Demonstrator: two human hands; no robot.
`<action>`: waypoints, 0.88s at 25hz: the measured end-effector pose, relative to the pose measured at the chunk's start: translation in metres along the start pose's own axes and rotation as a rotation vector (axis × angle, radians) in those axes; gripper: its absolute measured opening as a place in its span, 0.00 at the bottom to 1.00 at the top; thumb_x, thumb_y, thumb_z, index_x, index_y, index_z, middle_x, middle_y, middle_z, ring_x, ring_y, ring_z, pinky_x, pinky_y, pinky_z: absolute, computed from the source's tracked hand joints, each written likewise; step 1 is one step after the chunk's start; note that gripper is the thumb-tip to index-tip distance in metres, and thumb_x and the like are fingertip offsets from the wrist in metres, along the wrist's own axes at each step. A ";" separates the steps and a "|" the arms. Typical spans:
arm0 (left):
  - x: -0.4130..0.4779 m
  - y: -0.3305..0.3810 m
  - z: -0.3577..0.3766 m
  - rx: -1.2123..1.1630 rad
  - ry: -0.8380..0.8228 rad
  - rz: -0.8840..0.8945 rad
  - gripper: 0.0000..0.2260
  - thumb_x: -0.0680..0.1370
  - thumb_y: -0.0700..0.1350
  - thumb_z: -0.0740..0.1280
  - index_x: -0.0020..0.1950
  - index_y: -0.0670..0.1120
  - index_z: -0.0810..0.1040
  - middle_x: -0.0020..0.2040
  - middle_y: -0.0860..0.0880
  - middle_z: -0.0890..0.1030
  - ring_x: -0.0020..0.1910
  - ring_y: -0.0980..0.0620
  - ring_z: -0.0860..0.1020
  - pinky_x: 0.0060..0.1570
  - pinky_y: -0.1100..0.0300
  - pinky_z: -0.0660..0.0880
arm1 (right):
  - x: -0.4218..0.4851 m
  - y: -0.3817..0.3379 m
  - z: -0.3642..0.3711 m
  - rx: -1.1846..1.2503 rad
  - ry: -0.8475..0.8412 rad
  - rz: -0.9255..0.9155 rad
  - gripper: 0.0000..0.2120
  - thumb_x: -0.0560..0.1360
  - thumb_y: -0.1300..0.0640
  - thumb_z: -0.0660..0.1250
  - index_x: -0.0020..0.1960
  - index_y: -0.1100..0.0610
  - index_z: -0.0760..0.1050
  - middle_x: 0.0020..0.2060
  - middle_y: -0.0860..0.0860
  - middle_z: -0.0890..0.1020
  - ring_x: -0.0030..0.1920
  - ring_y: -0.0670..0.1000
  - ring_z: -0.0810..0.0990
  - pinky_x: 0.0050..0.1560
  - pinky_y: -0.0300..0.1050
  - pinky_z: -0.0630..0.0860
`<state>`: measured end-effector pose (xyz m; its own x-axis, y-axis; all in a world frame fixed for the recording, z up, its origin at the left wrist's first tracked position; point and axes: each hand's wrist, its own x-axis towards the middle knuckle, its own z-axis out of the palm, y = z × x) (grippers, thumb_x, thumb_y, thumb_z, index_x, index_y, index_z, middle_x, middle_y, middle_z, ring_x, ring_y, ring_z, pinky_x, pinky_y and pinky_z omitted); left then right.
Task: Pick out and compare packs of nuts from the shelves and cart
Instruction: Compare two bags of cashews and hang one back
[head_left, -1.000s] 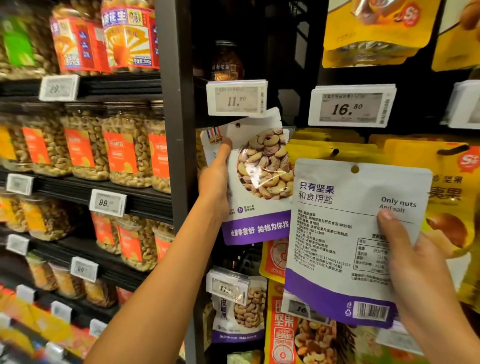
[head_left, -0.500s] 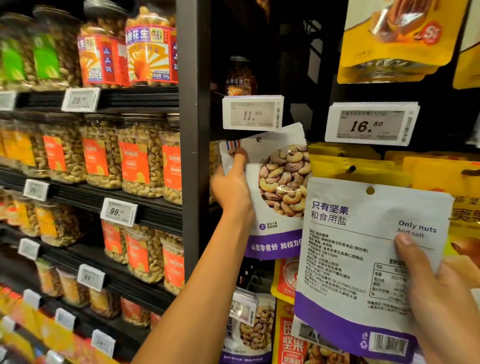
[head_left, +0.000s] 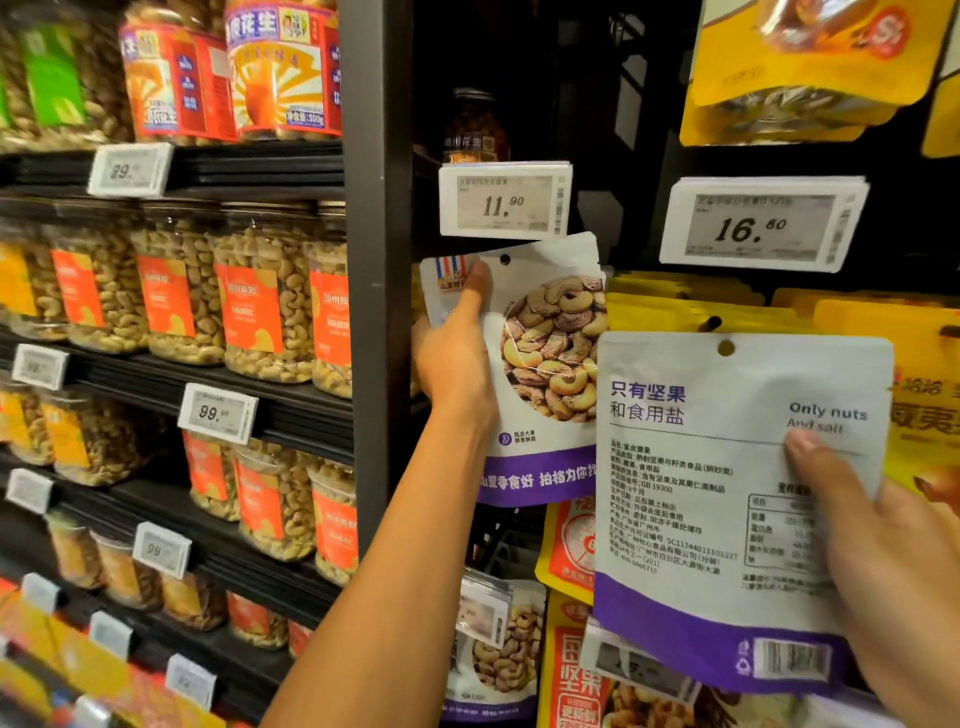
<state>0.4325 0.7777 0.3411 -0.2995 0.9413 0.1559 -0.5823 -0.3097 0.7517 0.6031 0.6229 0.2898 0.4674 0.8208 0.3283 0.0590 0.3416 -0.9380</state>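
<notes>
My left hand (head_left: 457, 358) grips a white and purple cashew pack (head_left: 545, 364) by its left edge, thumb on its front, just under the 11.90 price tag (head_left: 504, 200). The pack shows its front with a round window of cashews. My right hand (head_left: 883, 561) holds a second white and purple pack (head_left: 691, 499) lower and to the right, back side facing me, thumb pressed near the words "Only nuts And salt". This second pack overlaps the first pack's right edge.
Jars of cashews (head_left: 260, 296) fill dark shelves at left beside a black upright post (head_left: 371, 260). Yellow nut packs (head_left: 924, 395) hang behind my right hand under a 16.80 tag (head_left: 763, 223). More cashew packs (head_left: 498, 654) hang below.
Both packs and hands sit lower and further right in the view as my head turned up and left. The left hand's pack stays just under the 11.90 tag.
</notes>
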 end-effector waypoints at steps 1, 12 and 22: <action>0.001 0.001 0.000 0.018 -0.017 0.009 0.11 0.68 0.51 0.76 0.46 0.52 0.79 0.37 0.52 0.85 0.39 0.51 0.84 0.46 0.52 0.81 | 0.002 -0.002 0.003 -0.010 -0.023 -0.011 0.11 0.63 0.40 0.65 0.39 0.42 0.82 0.36 0.47 0.86 0.33 0.49 0.85 0.24 0.39 0.77; 0.004 -0.001 0.002 0.224 0.014 0.235 0.09 0.72 0.56 0.71 0.39 0.56 0.72 0.38 0.60 0.78 0.43 0.58 0.79 0.50 0.55 0.77 | -0.001 0.003 0.018 -0.062 0.062 -0.066 0.11 0.75 0.47 0.64 0.36 0.37 0.81 0.33 0.43 0.85 0.31 0.46 0.84 0.24 0.38 0.76; 0.011 -0.001 -0.001 0.354 -0.041 0.376 0.12 0.73 0.55 0.69 0.51 0.51 0.76 0.40 0.59 0.79 0.41 0.65 0.78 0.37 0.70 0.72 | -0.010 0.004 0.018 -0.055 0.100 -0.058 0.12 0.75 0.49 0.63 0.35 0.46 0.82 0.31 0.44 0.85 0.30 0.46 0.84 0.22 0.36 0.75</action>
<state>0.4295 0.7879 0.3417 -0.4047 0.7806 0.4763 -0.1469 -0.5696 0.8087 0.5822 0.6240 0.2849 0.5470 0.7500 0.3718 0.1352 0.3592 -0.9234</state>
